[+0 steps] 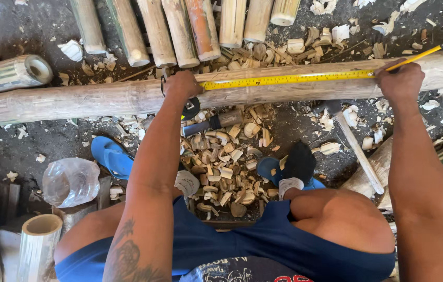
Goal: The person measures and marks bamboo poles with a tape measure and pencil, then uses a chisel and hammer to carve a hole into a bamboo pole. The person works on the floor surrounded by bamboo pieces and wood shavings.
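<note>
Measuring is the step in hand: a yellow tape measure (289,79) lies stretched along the long bamboo pole (101,99) on the floor. The left hand (182,86) is closed over the tape's case end, pressing it to the pole; the right hand (401,81) pinches a pencil (422,54) at the tape's far end. Marking the pole there seems the likely next call, needing a steady tape.

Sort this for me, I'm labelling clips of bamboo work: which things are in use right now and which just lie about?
In use:
- long bamboo pole
- yellow tape measure
- left hand holding the tape's case end on the pole
- right hand with a pencil

Lying about:
- cut bamboo sections
- wood chips
- hammer
- plastic bottle
</note>
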